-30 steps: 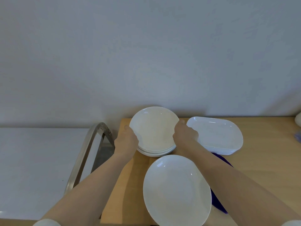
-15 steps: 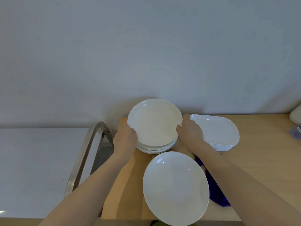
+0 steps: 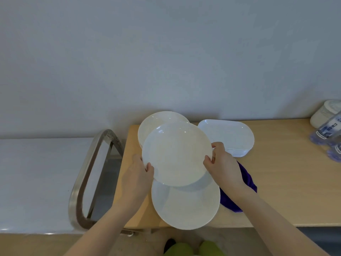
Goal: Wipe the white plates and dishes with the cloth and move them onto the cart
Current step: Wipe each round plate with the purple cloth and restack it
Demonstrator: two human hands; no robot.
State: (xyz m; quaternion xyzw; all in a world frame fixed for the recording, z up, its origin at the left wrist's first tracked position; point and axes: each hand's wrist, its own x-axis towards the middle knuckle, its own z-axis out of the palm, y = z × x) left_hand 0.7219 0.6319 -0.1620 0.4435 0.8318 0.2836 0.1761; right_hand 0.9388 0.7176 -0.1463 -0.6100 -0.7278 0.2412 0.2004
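The round white plate (image 3: 176,154) is now off the stack (image 3: 156,121) and in the air, where half a second ago both my hands were only clamped on its rim as it sat on top; so I read the pick as done and the wipe step as next. My left hand (image 3: 137,174) grips the near-left rim, fingers curled under and thumb on top; my right hand (image 3: 221,163) pinches the right rim the same way. The plate hangs level-ish above the tabletop (image 3: 276,172), overlapping the stack behind it and the big oval dish (image 3: 184,204) in front. The purple cloth (image 3: 243,182) lies on the tabletop just right of the oval dish, partly under my right forearm; neither hand holds it, so I judge one hand has to let go to fetch it. The cart (image 3: 36,182) sits left of the tabletop, its metal handle (image 3: 88,172) arched between the two, and the plate must clear it going over. A stack of rectangular trays (image 3: 228,139) stands just behind my right hand, close enough to knock. Water bottles (image 3: 328,133) and a white jar (image 3: 323,113) sit far right, well apart. Something green (image 3: 193,249) shows at the bottom edge; can't tell what.
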